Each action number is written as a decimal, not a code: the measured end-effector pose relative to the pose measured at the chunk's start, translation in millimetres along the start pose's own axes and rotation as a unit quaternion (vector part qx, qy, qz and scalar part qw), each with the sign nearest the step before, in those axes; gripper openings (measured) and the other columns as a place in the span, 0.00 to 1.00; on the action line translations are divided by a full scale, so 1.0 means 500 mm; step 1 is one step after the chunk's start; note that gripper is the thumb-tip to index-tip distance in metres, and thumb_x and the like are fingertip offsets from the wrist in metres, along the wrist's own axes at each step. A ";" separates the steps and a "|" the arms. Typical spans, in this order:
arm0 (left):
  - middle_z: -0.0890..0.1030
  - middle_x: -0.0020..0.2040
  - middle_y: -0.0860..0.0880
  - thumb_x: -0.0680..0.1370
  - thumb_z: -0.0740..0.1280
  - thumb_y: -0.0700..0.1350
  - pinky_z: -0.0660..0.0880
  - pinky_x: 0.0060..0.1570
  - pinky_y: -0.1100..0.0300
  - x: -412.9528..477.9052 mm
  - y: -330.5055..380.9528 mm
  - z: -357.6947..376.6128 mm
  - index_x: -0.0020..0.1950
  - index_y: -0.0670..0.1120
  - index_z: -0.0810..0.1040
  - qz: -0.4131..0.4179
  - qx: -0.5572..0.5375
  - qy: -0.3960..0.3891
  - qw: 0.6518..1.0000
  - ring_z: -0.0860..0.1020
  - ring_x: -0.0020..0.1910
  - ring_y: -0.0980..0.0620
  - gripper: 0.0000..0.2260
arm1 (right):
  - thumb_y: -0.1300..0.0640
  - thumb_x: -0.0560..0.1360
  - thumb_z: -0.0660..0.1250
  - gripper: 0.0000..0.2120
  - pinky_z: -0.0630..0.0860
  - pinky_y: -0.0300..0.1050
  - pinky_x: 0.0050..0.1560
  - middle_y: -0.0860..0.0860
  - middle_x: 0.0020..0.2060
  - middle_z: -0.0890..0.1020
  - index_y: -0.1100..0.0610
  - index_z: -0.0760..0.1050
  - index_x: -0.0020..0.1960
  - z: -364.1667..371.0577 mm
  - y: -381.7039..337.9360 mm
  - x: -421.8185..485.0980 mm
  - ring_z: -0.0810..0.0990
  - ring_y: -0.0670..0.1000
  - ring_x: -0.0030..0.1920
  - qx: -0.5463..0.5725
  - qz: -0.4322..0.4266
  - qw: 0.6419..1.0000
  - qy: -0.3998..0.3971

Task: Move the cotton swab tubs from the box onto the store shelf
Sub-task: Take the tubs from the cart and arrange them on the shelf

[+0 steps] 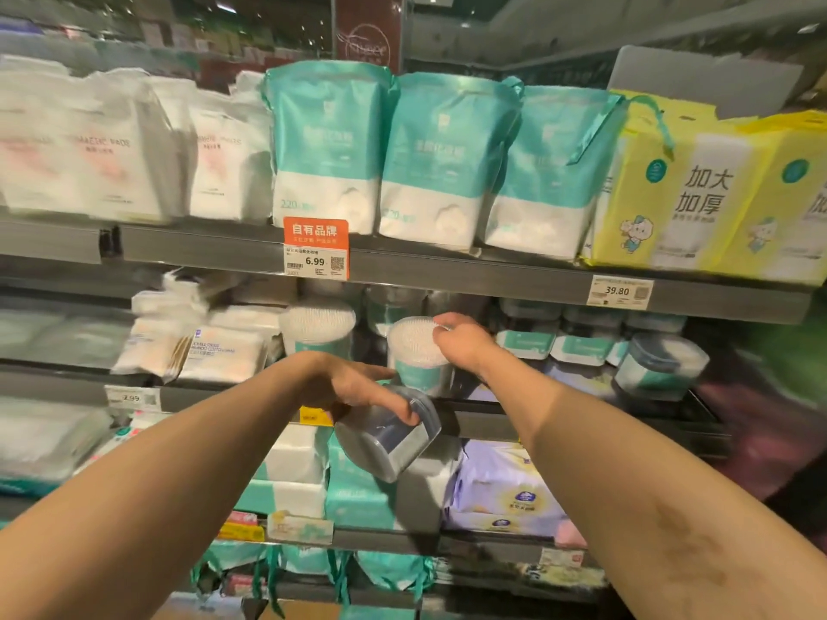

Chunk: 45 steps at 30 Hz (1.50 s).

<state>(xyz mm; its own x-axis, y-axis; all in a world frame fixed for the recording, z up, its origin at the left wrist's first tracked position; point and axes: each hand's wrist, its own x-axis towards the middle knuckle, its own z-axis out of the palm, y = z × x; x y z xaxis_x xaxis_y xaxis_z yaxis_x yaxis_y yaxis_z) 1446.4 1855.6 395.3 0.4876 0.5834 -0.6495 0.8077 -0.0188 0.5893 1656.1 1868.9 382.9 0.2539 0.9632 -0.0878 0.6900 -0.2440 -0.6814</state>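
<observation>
My left hand (pixel 358 387) holds one tilted swab tub (pixel 389 434) before the shelf edge (pixel 581 425). Behind the edge, my right hand (pixel 465 342) grips a second tub (pixel 418 351), with a gap between it and a third tub (pixel 317 324).

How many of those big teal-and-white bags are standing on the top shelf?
3, side by side: left bag above the orange tag, middle bag next to it, right bag against the yellow packs. More may sit hidden behind.

There is one view only, worn on the person's head, wide-angle, facing the shelves (pixel 447 268) almost square-on and tipped a little downward. It stands close: both forearms (pixel 156 485) enter from the lower corners and reach the middle shelf (pixel 485 423).
</observation>
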 end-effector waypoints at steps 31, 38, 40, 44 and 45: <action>0.83 0.53 0.44 0.71 0.67 0.65 0.76 0.57 0.49 0.033 0.130 0.013 0.61 0.48 0.79 0.121 -0.222 0.054 0.966 0.81 0.52 0.44 0.27 | 0.36 0.80 0.57 0.26 0.80 0.48 0.38 0.58 0.61 0.81 0.54 0.76 0.66 -0.078 0.095 -0.008 0.81 0.60 0.56 0.214 0.161 0.962 0.051; 0.83 0.51 0.42 0.78 0.65 0.58 0.79 0.52 0.52 0.100 0.231 0.079 0.57 0.46 0.79 0.178 -0.374 0.034 0.910 0.80 0.49 0.44 0.17 | 0.30 0.79 0.56 0.27 0.80 0.60 0.61 0.54 0.56 0.86 0.47 0.78 0.66 -0.153 0.165 -0.071 0.85 0.59 0.56 0.393 0.180 0.892 -0.132; 0.84 0.52 0.41 0.79 0.64 0.57 0.79 0.55 0.49 0.120 0.246 0.094 0.56 0.46 0.80 0.188 -0.376 0.046 0.906 0.81 0.49 0.44 0.16 | 0.32 0.80 0.56 0.27 0.78 0.61 0.63 0.53 0.59 0.85 0.48 0.77 0.67 -0.170 0.184 -0.072 0.85 0.57 0.57 0.421 0.188 0.881 -0.107; 0.83 0.52 0.45 0.75 0.67 0.60 0.74 0.40 0.57 0.171 0.254 0.101 0.60 0.51 0.78 0.198 -0.276 0.146 0.929 0.79 0.43 0.49 0.18 | 0.35 0.75 0.69 0.27 0.80 0.54 0.58 0.53 0.57 0.85 0.53 0.76 0.65 -0.214 0.235 -0.084 0.85 0.54 0.55 0.392 0.184 0.901 -0.012; 0.82 0.51 0.46 0.77 0.67 0.56 0.73 0.36 0.60 0.183 0.257 0.101 0.61 0.51 0.78 0.207 -0.255 0.163 0.930 0.78 0.41 0.50 0.15 | 0.38 0.75 0.71 0.24 0.80 0.54 0.59 0.52 0.55 0.85 0.53 0.77 0.63 -0.224 0.250 -0.086 0.85 0.53 0.54 0.383 0.183 0.905 0.004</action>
<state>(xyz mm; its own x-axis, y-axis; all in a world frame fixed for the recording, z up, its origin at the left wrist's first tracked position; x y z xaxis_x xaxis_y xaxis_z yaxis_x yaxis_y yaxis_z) 1611.8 1865.9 387.4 0.5276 0.8292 -0.1845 0.2692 0.0428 0.9621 1807.2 1784.6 382.7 0.3774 0.8317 -0.4073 -0.1139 -0.3948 -0.9117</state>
